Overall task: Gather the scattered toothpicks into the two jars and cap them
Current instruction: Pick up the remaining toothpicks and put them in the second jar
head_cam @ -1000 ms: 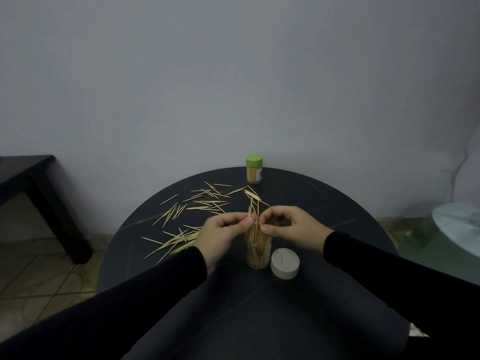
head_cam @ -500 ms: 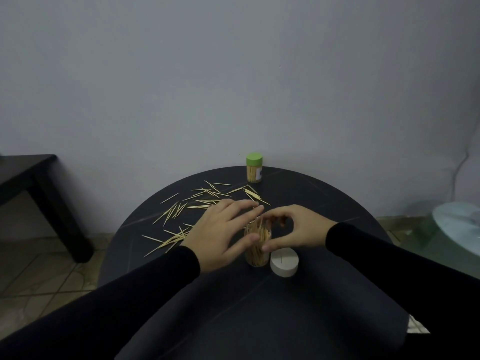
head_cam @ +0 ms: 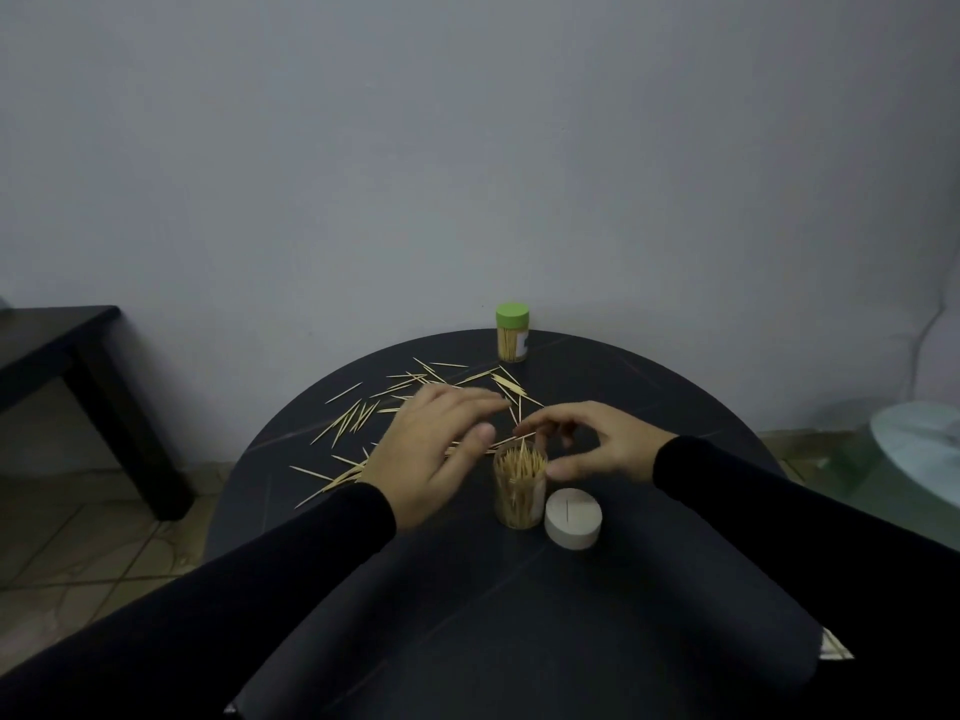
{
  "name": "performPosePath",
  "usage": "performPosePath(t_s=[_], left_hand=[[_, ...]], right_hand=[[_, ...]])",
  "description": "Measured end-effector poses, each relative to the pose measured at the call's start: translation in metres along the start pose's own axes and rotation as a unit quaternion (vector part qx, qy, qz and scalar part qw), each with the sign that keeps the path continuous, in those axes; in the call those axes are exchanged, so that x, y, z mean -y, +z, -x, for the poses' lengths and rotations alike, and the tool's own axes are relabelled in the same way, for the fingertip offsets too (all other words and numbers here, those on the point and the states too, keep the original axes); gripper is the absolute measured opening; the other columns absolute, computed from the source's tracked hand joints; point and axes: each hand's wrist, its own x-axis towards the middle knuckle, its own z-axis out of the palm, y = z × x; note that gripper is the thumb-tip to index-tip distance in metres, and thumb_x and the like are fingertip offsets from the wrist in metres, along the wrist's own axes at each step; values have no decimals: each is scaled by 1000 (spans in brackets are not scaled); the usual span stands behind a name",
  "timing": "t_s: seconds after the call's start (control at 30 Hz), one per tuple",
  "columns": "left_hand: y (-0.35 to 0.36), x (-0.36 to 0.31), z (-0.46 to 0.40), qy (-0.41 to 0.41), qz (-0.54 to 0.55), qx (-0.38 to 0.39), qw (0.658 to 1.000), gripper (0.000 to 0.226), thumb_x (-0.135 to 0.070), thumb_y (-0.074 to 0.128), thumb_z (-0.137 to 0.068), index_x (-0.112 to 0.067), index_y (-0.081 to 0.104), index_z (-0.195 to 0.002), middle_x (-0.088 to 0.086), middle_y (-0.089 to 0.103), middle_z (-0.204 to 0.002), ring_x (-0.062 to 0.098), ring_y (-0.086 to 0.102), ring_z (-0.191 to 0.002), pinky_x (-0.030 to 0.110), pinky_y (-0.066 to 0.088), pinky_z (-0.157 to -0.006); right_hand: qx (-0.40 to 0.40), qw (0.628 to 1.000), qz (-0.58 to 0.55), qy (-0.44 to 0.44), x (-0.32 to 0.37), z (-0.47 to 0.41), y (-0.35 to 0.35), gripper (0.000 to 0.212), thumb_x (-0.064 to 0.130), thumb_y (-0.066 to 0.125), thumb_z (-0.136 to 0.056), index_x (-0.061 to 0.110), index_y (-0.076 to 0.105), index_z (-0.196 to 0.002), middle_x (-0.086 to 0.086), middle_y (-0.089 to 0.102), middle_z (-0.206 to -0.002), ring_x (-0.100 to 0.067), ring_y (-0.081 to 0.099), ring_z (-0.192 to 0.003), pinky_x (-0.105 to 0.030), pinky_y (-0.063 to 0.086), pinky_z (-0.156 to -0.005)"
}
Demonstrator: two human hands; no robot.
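An uncapped clear jar (head_cam: 519, 491) stands mid-table, packed with upright toothpicks. Its pale round cap (head_cam: 573, 518) lies on the table just right of it. My left hand (head_cam: 431, 449) hovers to the jar's left with fingers spread flat and nothing in it, above scattered toothpicks (head_cam: 363, 415). My right hand (head_cam: 597, 441) curves around the jar's rim from the right, thumb against the glass, fingers arched over the mouth. A second jar with a green cap (head_cam: 512, 332) stands shut at the far edge. The round black table (head_cam: 519, 615) carries everything.
A low black side table (head_cam: 78, 366) stands at the left by the wall. A glass-topped table (head_cam: 914, 449) is at the right edge. The floor below is tiled. A grey wall rises right behind the round table.
Both hands let go of the bundle of toothpicks, which dropped into the open jar. My left hand opened and drifted left and back; my right hand settled against the jar's rim.
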Motion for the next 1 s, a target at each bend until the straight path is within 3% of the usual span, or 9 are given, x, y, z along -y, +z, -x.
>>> performPosePath(t_s=[0.1, 0.17, 0.23, 0.3, 0.53, 0.8, 0.9, 1.0], left_hand=[[-1, 14, -1, -85, -12, -2, 996, 46, -46, 29, -97, -26, 59, -124, -9, 58, -121, 2, 40, -111, 32, 37, -96], [-2, 29, 1, -117, -74, 110, 984, 40, -49, 42, -94, -32, 54, -129, -9, 51, -129, 8, 36, -117, 36, 35, -102], [-6, 41, 2, -110, -128, 233, 958, 46, -50, 54, -90, -36, 48, -134, -10, 44, -134, 10, 33, -121, 33, 32, -105], [-10, 49, 2, -104, -148, 288, 940, 52, -50, 58, -87, -38, 46, -135, -12, 42, -134, 10, 32, -119, 29, 31, -104], [4, 58, 2, -130, -211, 268, 931, 54, -55, 47, -91, -36, 39, -141, -9, 42, -138, 15, 35, -121, 32, 33, -103], [15, 60, -5, -125, -227, 240, 936, 42, -48, 39, -98, -32, 51, -135, -10, 51, -130, 17, 41, -114, 31, 35, -95], [20, 62, -7, -111, -225, 223, 942, 37, -45, 39, -99, -34, 58, -128, -11, 56, -122, 16, 42, -107, 30, 37, -90], [25, 60, -11, -106, -225, 218, 944, 32, -43, 40, -99, -35, 62, -121, -11, 59, -116, 15, 44, -103, 31, 40, -87]], right_hand=[[-53, 998, -25, 2, -3, -3, -1, 45, 59, 51, -80, 34, 60, -116, 10, 61, -102, -6, 56, -98, -33, 45, -92], [-89, 995, 29, 30, -8, -11, 2, 24, 43, 48, -95, 36, 59, -115, 17, 59, -102, -2, 55, -101, -40, 41, -103], [-100, 984, 134, 63, -8, -18, 5, 23, 34, 51, -96, 35, 58, -119, 17, 57, -106, -4, 52, -103, -43, 33, -109], [-82, 967, 228, 75, -6, -25, 10, 27, 35, 53, -95, 34, 57, -123, 13, 56, -112, -8, 50, -108, -42, 27, -110], [-54, 930, 362, 34, -6, -54, 26, 38, 24, 53, -96, 38, 51, -131, 7, 49, -132, -16, 41, -124, -42, 24, -104], [-43, 914, 404, 11, -11, -65, 19, 38, 45, 48, -96, 40, 47, -133, 8, 48, -130, -13, 39, -119, -43, 21, -105], [-34, 897, 441, 1, -17, -58, 15, 39, 42, 42, -98, 38, 44, -137, 9, 49, -129, -12, 40, -117, -41, 21, -104], [-55, 906, 420, 11, -19, -58, 17, 35, 42, 42, -99, 37, 51, -132, 11, 54, -125, -11, 42, -114, -39, 22, -103]])
